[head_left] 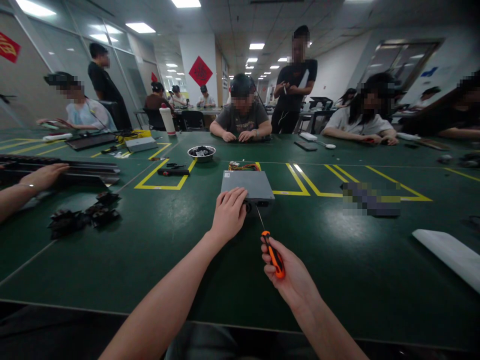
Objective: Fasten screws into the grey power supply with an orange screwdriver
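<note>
A flat grey metal box [247, 183] with coloured wires at its far end lies on the green table [187, 260] in front of me. My left hand [228, 212] rests on the box's near edge, fingers curled over it. My right hand [287, 272] grips an orange-and-black screwdriver [272, 252], its thin shaft pointing up toward the box's near face. The tip sits at or just short of the box; I cannot tell if it touches.
A metal bowl [201, 152] of small parts and a black-and-red tool [173, 171] lie beyond, inside yellow floor-tape markings. Black fan parts [84, 215] sit at left near another person's hand [43, 176]. A white panel [448, 250] lies at right. Several people sit around the table.
</note>
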`<state>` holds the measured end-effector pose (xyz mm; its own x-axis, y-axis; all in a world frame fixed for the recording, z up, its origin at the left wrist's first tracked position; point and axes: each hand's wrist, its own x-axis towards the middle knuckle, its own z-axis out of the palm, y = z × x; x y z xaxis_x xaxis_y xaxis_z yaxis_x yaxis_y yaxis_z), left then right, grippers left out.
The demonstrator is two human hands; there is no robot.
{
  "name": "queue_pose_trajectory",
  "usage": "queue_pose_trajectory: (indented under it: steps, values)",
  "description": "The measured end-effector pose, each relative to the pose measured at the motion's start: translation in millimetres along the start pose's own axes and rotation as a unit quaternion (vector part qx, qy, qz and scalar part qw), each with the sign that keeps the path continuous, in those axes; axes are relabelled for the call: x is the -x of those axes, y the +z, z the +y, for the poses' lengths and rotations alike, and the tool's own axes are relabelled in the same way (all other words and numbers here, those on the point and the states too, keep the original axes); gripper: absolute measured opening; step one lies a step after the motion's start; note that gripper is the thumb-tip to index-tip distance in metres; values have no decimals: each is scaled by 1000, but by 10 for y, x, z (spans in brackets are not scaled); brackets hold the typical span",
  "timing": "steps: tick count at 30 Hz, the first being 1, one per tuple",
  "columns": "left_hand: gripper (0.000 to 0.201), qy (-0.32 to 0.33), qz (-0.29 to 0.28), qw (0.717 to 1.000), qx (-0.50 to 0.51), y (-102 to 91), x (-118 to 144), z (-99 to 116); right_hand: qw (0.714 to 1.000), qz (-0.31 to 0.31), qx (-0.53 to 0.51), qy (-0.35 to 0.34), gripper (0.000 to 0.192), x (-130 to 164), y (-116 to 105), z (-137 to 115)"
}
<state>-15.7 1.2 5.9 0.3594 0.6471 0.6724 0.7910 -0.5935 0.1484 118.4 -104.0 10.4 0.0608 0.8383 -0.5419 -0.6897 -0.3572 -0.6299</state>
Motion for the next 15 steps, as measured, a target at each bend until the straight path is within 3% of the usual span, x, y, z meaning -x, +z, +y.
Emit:
queue_pose_trajectory:
  steps: [15]
  values:
    - [38,0,-3,1000,8,-6,1,0,1000,-15,-6,5,10,18,-29,-10]
